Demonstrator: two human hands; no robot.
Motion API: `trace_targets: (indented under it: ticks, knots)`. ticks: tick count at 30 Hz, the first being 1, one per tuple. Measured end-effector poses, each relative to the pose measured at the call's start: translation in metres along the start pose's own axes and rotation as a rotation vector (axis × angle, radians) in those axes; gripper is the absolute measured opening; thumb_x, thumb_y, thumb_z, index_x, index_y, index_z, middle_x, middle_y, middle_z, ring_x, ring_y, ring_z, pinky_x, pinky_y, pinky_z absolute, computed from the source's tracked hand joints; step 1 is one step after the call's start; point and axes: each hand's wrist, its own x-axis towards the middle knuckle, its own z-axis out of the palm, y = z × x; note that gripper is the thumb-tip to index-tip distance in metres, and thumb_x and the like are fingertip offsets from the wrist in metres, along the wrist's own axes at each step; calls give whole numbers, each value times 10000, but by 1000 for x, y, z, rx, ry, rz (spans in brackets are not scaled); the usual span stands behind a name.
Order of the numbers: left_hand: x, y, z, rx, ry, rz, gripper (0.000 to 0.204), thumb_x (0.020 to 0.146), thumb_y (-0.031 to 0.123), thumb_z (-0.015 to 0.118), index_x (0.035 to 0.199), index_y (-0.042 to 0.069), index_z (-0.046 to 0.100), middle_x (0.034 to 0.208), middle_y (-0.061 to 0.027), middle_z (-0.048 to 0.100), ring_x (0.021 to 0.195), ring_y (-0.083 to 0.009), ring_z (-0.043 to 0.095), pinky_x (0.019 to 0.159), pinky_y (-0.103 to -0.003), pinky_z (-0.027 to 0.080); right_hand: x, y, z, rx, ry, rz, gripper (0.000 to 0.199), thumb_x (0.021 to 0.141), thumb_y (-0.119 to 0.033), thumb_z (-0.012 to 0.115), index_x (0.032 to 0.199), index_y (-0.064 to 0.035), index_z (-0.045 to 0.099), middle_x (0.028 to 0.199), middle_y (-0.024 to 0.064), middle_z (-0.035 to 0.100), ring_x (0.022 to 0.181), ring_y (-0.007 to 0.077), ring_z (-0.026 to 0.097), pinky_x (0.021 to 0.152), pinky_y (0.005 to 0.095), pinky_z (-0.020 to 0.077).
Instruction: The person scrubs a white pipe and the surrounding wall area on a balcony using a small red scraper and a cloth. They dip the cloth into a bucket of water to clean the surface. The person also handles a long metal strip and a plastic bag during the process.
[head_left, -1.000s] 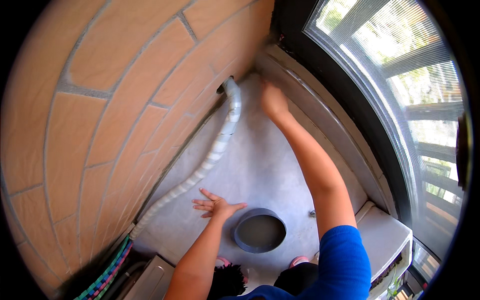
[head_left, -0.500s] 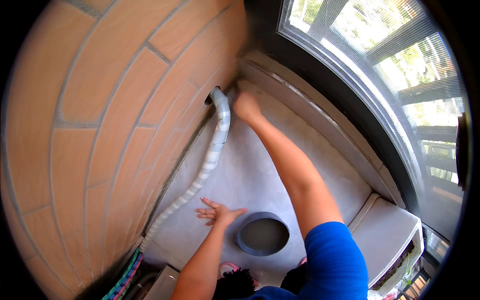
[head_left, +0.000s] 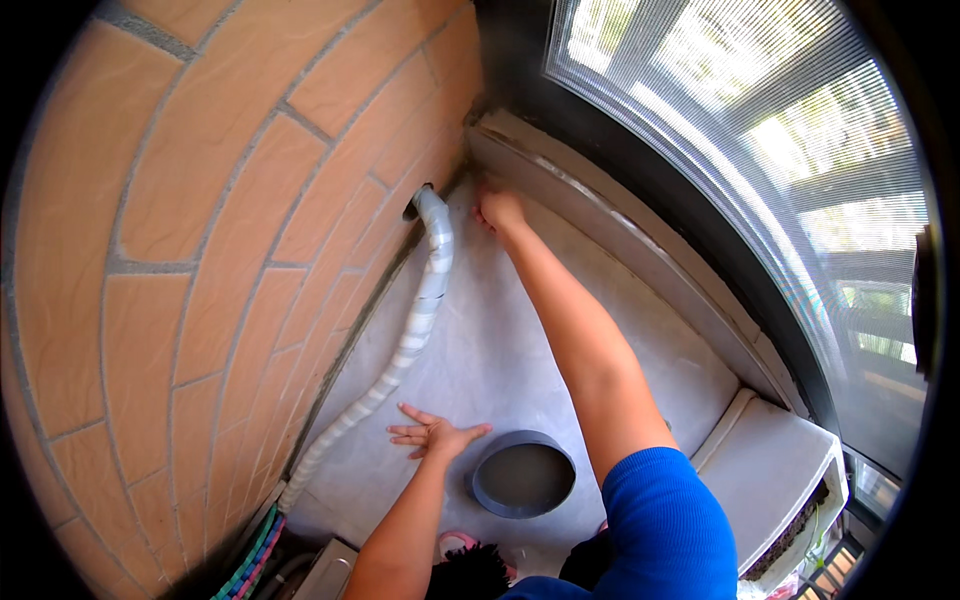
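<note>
My left hand (head_left: 436,437) is spread with its palm down and its fingers apart, at the light grey floor (head_left: 500,320). Just right of it is a round dark grey basin (head_left: 530,437) holding murky greyish liquid. My right arm stretches to the far corner, where my right hand (head_left: 500,210) is down low beside the ledge with its fingers curled. Whatever lies under those fingers, if anything, is hidden. Left of that hand, a tape-wrapped white and grey pipe (head_left: 420,310) leaves a hole in the wall and runs down along it.
An orange tiled wall (head_left: 240,240) rises on the left. A raised ledge (head_left: 620,235) runs under a dark-framed screened window (head_left: 740,110) on the right. A white planter box (head_left: 775,465) stands at the lower right. Pink footwear (head_left: 458,541) shows below the basin.
My right hand has shifted slightly away from the pipe, and its fingers look more tightly curled. My left hand stays spread in the same place. The whole view has shifted slightly.
</note>
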Motion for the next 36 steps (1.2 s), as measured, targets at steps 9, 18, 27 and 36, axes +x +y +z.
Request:
trace_targets:
  ticks: [9,18,27,36]
  knots:
    - [0,-2,1,-28,10,10,1600,348,467,884,1263,115,-381,1288,-363,-334,1234,-487,-283,980,-658,31,-15,1,-15,116,-61,37,325,879,-322,486,692,-63,542,591,52,529,466,131,470,402,271,351]
    - [-5,2,-5,0,1,-25,1587,362,463,882,1271,109,-369,1297,-355,-330,1243,-480,-272,989,-647,37,-83,45,-47,535,-133,234,195,926,-279,411,959,-102,486,654,10,515,456,82,445,394,221,349]
    - [-4,3,-2,24,14,-13,1576,372,468,878,1275,118,-366,1304,-347,-326,1249,-479,-263,996,-638,41,-72,23,-32,250,-172,62,256,938,-213,378,1140,-77,458,704,39,565,495,96,460,441,238,375]
    - [-1,-2,4,30,52,-16,1575,371,462,881,1277,118,-362,1321,-333,-309,1266,-463,-240,1005,-630,53,-147,93,-125,196,4,-38,288,937,-262,420,1102,-47,517,733,-20,518,577,69,436,515,214,362]
